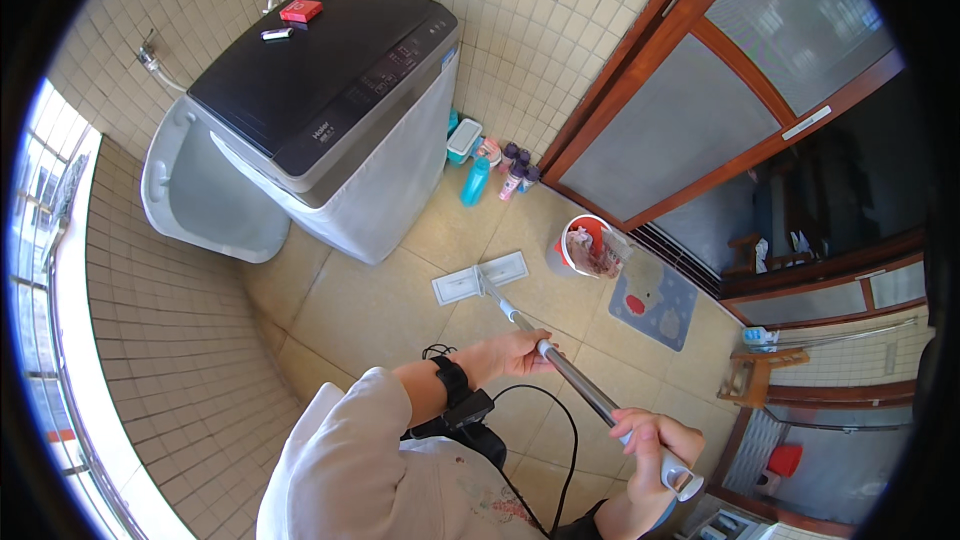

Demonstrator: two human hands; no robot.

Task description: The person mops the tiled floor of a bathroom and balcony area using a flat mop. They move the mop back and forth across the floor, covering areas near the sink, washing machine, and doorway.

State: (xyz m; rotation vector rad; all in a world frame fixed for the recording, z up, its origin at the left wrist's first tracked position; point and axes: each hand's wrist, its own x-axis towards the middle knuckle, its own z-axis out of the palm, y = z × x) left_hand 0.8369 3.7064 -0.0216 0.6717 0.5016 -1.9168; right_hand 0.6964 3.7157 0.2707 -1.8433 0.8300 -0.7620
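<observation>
A flat mop (581, 382) with a metal and white pole slants across the view. My left hand (521, 352) grips its pole around the middle. Near the pole's upper end, my right hand (656, 444) is closed around it. The mop's rectangular white head (480, 278) rests flat on the beige tiled floor, in front of the washing machine. Right of the head stands a red and white bucket (589, 246) with crumpled cloths in it.
A Haier washing machine (322, 67) bears a red box and a lighter. Left of it is a large grey tub (217, 195). Several bottles (475, 181) stand by the wall. A grey-blue mat (654, 300) lies before the sliding door (667, 127). A wooden stool (750, 377) is at right.
</observation>
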